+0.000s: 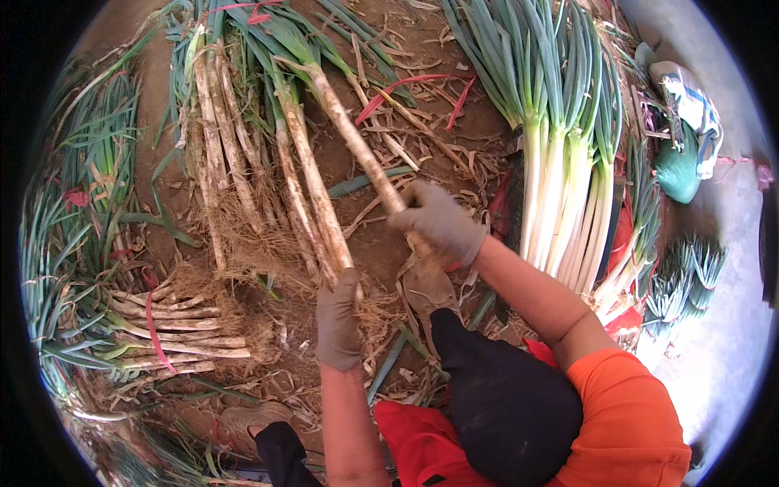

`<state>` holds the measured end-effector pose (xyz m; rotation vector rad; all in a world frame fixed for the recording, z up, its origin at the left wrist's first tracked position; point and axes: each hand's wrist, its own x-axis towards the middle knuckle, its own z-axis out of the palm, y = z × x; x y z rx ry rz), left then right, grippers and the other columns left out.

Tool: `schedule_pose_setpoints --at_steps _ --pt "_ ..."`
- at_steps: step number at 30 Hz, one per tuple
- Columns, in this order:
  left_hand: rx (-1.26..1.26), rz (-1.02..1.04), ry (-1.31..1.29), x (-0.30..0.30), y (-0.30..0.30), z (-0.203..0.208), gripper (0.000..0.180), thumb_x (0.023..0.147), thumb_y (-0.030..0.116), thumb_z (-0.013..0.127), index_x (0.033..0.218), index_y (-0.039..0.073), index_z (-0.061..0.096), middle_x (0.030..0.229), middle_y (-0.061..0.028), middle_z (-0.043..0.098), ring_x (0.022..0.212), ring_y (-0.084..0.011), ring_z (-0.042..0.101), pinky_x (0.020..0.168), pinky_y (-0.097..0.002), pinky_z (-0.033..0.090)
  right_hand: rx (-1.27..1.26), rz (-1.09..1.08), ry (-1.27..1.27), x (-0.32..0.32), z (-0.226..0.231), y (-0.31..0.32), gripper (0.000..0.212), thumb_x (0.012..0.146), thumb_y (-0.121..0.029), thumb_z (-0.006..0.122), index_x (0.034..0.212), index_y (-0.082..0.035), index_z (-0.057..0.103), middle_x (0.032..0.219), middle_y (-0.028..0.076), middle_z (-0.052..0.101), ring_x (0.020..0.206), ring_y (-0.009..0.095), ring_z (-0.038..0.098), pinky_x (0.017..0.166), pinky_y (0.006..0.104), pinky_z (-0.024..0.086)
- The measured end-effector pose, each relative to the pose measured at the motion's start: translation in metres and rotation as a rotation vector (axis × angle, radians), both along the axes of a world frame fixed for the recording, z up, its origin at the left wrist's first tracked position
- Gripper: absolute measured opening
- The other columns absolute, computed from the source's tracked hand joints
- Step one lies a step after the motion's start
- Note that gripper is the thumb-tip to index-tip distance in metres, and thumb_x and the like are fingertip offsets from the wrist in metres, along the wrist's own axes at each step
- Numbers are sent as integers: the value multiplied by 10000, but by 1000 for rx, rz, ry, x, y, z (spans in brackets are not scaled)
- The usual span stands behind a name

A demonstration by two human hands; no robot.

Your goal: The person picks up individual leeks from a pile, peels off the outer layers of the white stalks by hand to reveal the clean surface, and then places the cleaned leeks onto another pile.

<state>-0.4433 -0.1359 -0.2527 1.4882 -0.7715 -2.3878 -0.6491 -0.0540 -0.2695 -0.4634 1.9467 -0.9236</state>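
Note:
My left hand (339,325), in a grey-brown glove, is closed round the root end of a long, soil-stained green onion (318,187). Another muddy stalk (296,203) lies right beside it, and I cannot tell whether it is in the grip too. Farther right, my gloved right hand (442,223) wraps round the lower part of a second green onion (349,122), which slants up and left to its leaves. Left of these lies a loose bunch of unpeeled green onions (217,130) with shaggy roots, partly under the leaves.
Clean white-stemmed green onions (552,187) stand in a thick row at right. A tied bundle (178,325) with a red band lies at left. Red ties (406,85) and dry peelings are strewn on the brown ground. A green bag (677,166) sits at far right.

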Motion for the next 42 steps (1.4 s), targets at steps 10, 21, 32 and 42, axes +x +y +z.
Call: schedule_pose_setpoints --at_steps 10,21,32,42 --pt "193 117 95 31 2 -4 345 900 257 648 1117 -9 611 967 -143 686 759 -240 688 628 -347 589 -204 -30 260 35 -23 -26 371 909 -377 608 1018 -23 610 984 191 604 892 301 609 800 403 480" --pt "361 76 338 -1 6 1 322 893 140 619 1156 -25 531 963 -115 646 884 -217 670 738 -367 571 -170 -223 -5 30 -42 -45 452 940 -378 566 1181 5 559 1107 176 603 1035 284 580 876 380 448" --pt "-42 -64 34 -12 -20 96 491 849 290 686 1200 -38 587 1205 -119 568 1068 -198 530 948 -337 402 -536 -172 -345 56 22 -83 471 908 -214 597 1273 54 468 1142 117 586 1026 155 536 908 298 426" --pt "-32 -145 -77 8 3 94 287 834 112 627 1086 -3 552 900 -106 610 783 -172 623 521 -271 498 -166 -251 -33 24 -57 -52 398 901 -221 587 1221 8 530 893 121 648 747 208 617 668 349 505"
